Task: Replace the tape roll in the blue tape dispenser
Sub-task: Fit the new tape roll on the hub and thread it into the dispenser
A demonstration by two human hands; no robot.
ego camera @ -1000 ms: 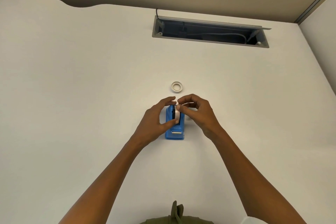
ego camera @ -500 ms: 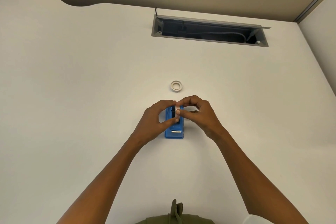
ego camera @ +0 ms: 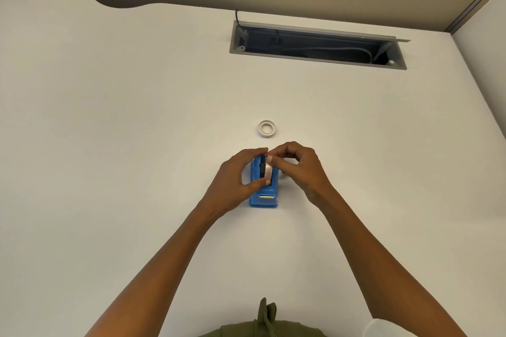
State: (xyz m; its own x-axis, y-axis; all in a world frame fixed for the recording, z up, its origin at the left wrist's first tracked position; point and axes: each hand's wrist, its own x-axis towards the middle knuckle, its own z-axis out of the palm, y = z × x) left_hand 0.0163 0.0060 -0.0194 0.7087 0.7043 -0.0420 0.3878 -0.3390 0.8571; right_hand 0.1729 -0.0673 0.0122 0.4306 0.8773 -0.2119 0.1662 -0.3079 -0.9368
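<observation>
The blue tape dispenser (ego camera: 264, 197) lies flat on the white desk (ego camera: 137, 145), its metal cutter toward me. A pale tape roll (ego camera: 268, 171) stands on edge in the dispenser's slot. My left hand (ego camera: 235, 180) pinches the roll between thumb and forefinger from the left. My right hand (ego camera: 298, 167) holds the roll's top with curled fingertips from the right. A second small white ring (ego camera: 267, 128), a tape roll or bare core, lies flat on the desk just beyond my hands, untouched.
An open grey cable hatch (ego camera: 317, 45) with cables inside is sunk into the desk at the back. A beige partition wall runs behind the desk, and a side panel (ego camera: 484, 49) stands at the right. My olive garment shows at the bottom edge.
Both hands have stayed on the roll at the dispenser. My left thumb and forefinger have closed in around the roll, which sits a little lower in the slot.
</observation>
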